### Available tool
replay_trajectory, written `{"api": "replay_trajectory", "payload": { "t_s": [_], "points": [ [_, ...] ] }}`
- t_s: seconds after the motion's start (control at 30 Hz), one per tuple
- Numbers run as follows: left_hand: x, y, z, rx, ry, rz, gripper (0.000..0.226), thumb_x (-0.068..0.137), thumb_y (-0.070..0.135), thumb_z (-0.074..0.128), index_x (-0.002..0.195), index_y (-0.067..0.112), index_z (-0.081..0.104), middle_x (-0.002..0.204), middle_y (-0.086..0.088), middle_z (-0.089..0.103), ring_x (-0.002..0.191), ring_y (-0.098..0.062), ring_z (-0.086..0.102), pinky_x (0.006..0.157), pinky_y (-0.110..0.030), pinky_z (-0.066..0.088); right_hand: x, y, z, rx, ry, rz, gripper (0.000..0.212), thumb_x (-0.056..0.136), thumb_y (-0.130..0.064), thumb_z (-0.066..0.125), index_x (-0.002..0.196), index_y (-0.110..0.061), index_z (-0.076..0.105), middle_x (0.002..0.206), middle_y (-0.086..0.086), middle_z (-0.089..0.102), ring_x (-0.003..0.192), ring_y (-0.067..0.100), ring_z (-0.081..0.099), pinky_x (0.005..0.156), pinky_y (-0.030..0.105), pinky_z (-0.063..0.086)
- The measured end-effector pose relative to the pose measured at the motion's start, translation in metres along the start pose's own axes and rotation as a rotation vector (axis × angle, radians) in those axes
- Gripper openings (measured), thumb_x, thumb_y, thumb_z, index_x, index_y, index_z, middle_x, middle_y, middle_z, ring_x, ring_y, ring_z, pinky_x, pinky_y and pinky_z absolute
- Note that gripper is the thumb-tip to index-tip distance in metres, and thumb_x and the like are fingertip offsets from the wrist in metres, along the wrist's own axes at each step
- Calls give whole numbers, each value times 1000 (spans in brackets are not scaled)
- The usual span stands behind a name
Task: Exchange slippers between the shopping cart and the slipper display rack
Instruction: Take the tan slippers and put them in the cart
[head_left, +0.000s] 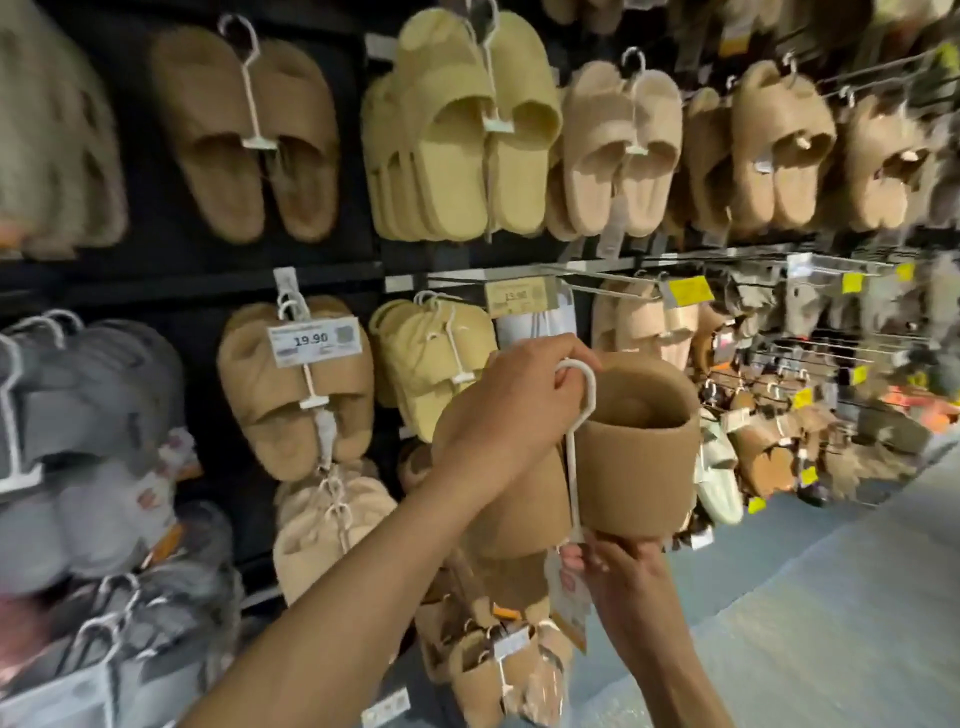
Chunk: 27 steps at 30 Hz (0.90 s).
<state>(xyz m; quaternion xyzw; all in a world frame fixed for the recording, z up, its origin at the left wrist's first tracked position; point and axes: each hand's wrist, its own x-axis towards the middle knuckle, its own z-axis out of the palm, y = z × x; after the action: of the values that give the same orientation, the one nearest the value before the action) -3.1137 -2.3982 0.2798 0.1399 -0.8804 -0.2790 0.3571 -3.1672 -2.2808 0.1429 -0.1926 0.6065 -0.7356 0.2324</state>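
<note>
I hold a pair of tan slippers (636, 467) on a white plastic hanger (574, 467) in front of the slipper display rack (322, 275). My left hand (511, 410) grips the hanger's hook at the top. My right hand (618, 564) holds the pair from below, at the hanger's foot beside a hanging paper tag (569, 597). An empty metal peg (597, 291) juts out of the rack just above the held pair. The shopping cart is out of view.
Rows of hung slippers cover the rack: brown (244, 135), yellow (467, 130) and beige (618, 150) pairs above, grey pairs (88, 415) at left, tan pairs (296, 389) with a 19.90 price tag (313, 340). Pale floor (831, 597) stretches to the right.
</note>
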Motion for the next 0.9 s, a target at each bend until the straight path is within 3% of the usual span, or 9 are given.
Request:
{"api": "replay_trajectory", "payload": {
  "t_s": [0.13, 0.27, 0.37, 0.43, 0.53, 0.67, 0.77, 0.87, 0.9],
  "points": [
    [-14, -41, -20, 121, 76, -79, 16, 90, 22, 54, 100, 23, 66, 98, 3, 62, 96, -15, 54, 88, -40, 47, 5, 18, 27, 70, -82, 134, 11, 93, 0, 46, 86, 0, 55, 71, 11, 63, 50, 5, 65, 52, 18, 55],
    [-33, -78, -43, 198, 136, -273, 22, 89, 27, 57, 109, 23, 65, 103, 4, 55, 107, -17, 51, 97, -38, 43, 7, 25, 57, 256, -105, 167, 18, 88, 13, 50, 74, 3, 58, 63, 1, 53, 44, -4, 59, 51, 5, 48],
    [-44, -110, -58, 157, 78, -363, 34, 90, 24, 56, 125, 24, 56, 123, -2, 57, 117, -19, 50, 102, -35, 41, 24, 35, 76, 402, -186, 277, 33, 88, 16, 41, 62, -2, 47, 43, 2, 51, 38, 5, 54, 46, 12, 50],
    [-47, -132, -68, 145, 59, -433, 40, 92, 20, 53, 132, 23, 49, 131, -3, 53, 121, -18, 48, 102, -27, 38, 39, 44, 95, 377, -217, 312, 35, 89, 13, 43, 59, -2, 50, 44, 1, 50, 40, 7, 54, 46, 15, 51],
    [-40, -166, -86, 112, 58, -497, 44, 94, 13, 52, 137, 17, 45, 137, -3, 50, 126, -17, 46, 95, -15, 31, 62, 49, 128, 490, -208, 327, 36, 86, 5, 53, 57, -15, 61, 51, -8, 58, 43, 1, 57, 49, 10, 49],
    [-17, -215, -102, 18, 48, -564, 43, 94, 8, 52, 136, 14, 46, 136, 1, 48, 127, -12, 44, 92, -4, 30, 87, 52, 159, 449, -261, 409, 23, 89, 11, 48, 68, 1, 52, 50, 8, 55, 42, 12, 60, 44, 18, 51],
    [6, -241, -110, -13, 138, -553, 38, 92, 8, 54, 124, 28, 50, 135, -5, 52, 128, -23, 47, 105, -27, 39, 109, 45, 183, 415, -254, 362, 29, 90, 10, 47, 63, -1, 52, 54, 10, 51, 44, 14, 59, 44, 19, 51],
    [29, -256, -122, -26, 166, -619, 45, 93, 6, 54, 136, 8, 42, 138, -17, 46, 132, -32, 41, 106, -32, 32, 128, 31, 206, 420, -283, 304, 30, 88, 13, 48, 63, -2, 54, 52, 6, 51, 42, 13, 57, 45, 19, 51],
    [35, -265, -127, -25, 174, -562, 47, 92, 11, 55, 137, 8, 41, 140, -17, 45, 133, -33, 41, 108, -33, 31, 135, 28, 214, 424, -293, 281, 29, 87, 13, 48, 63, -2, 54, 53, 7, 50, 43, 14, 57, 45, 19, 51]
  ]
}}
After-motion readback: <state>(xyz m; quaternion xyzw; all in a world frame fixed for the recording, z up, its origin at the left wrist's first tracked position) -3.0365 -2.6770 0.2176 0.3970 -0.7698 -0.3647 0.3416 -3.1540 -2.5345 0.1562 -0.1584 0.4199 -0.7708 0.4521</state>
